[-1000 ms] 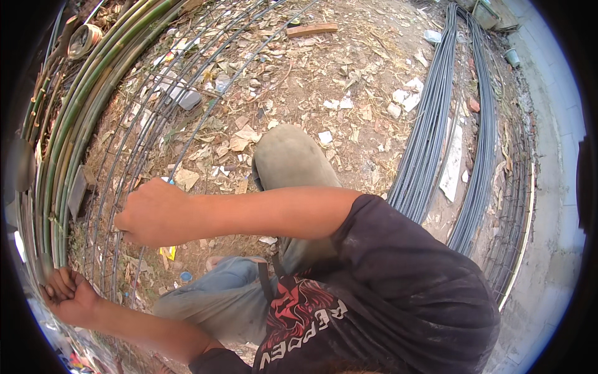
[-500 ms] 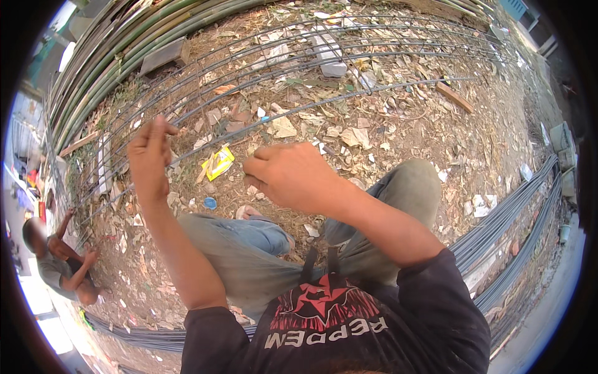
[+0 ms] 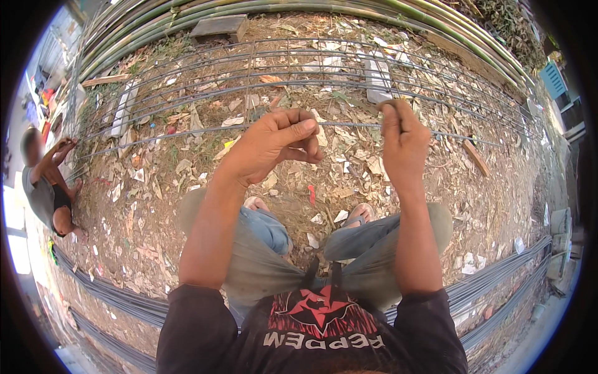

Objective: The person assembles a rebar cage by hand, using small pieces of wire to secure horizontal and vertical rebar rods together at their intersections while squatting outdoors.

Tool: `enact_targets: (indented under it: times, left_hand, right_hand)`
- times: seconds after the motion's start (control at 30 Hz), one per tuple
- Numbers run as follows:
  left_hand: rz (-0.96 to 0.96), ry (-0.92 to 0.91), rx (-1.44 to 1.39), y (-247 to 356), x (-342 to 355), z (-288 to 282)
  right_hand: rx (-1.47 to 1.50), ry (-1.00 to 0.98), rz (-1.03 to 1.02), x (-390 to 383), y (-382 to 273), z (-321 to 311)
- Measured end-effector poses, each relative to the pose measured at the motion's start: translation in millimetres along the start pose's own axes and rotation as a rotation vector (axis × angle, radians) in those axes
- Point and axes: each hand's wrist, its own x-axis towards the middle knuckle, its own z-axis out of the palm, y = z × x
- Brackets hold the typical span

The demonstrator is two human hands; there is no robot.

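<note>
A long cage of thin steel rebar (image 3: 187, 132) lies across littered ground in front of me as I squat. My left hand (image 3: 274, 146) curls its fingers around the nearest long bar. Further right on that bar, my right hand (image 3: 402, 140) pinches with raised fingertips where a cross bar (image 3: 387, 68) meets it. Whether a tie wire is between those fingers is too small to tell. My knees and sandalled feet (image 3: 358, 215) are just below the hands.
Another person (image 3: 47, 187) crouches at the left with hands on the cage's end. Bamboo poles (image 3: 349, 9) run along the far side. Rebar bundles (image 3: 118, 296) lie behind me left and right. Flat concrete blocks (image 3: 218, 26), a wood scrap (image 3: 476, 157) and paper litter dot the dirt.
The view has swung round along the cage. My left hand dropped from a raised grip and both hands now sit side by side on the nearest bar.
</note>
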Motion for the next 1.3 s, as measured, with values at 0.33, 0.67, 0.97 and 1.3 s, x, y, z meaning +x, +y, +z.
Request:
enact_targets:
  times: [0.33,0.67,0.97,1.3]
  left_hand:
    - [0.412,0.631,0.673,30,-13,-73]
    - [0.210,0.769,1.081,29,-56,-116]
    - [0.695,0.101,1.171,-25,2,24]
    - [0.444,0.047,1.011,-21,16,28]
  right_hand:
    - [-0.079,-0.357,-0.230,-34,-8,27]
    - [0.153,-0.798,-0.368,-10,-5,-8]
    - [-0.074,-0.379,-0.277,-25,1,14]
    - [-0.027,-0.317,-0.175,-12,32,-32]
